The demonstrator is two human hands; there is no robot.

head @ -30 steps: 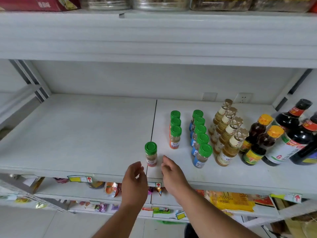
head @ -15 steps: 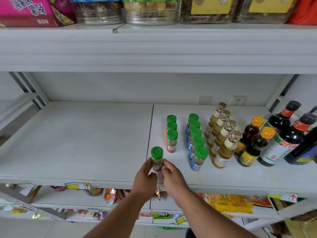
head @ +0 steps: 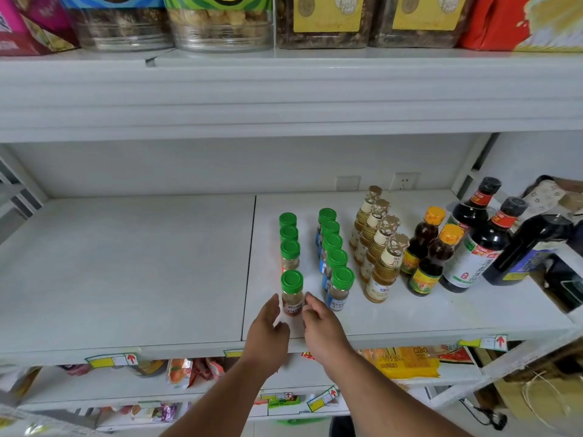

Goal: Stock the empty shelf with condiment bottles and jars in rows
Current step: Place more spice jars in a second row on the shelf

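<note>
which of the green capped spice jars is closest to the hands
The front small glass spice jar with a green cap and red label, heading the left row. It stands between the left hand and right hand; the other jars sit farther back or right.

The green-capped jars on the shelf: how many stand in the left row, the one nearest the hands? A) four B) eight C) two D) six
A: four green caps line up in the left row, the front jar standing between the left hand and the right hand.
</note>
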